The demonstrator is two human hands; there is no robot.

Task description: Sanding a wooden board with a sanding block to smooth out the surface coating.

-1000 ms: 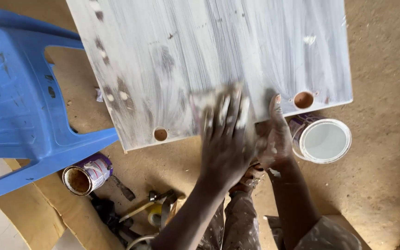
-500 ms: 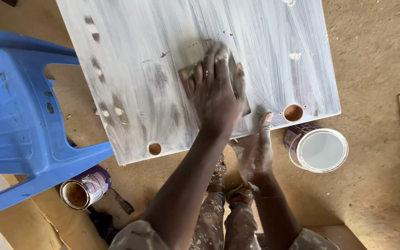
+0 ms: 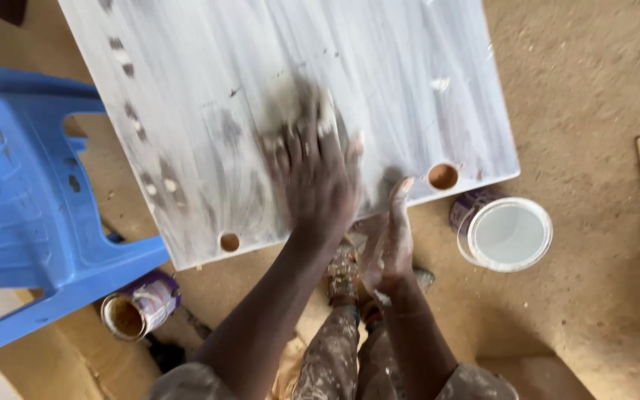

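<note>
Below, 2 tins; left hand (image 3: 312, 174) flat on pad, right hand (image 3: 390, 237) grips board (image 3: 379, 67).

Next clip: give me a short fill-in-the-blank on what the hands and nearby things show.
1. The left hand presses flat on the white-coated ____.
2. The right hand grips the board's near ____.
3. The open can by the right hand holds ____ paint.
4. The plastic chair beside the board is ____.

Missing words: board; edge; white; blue
</note>
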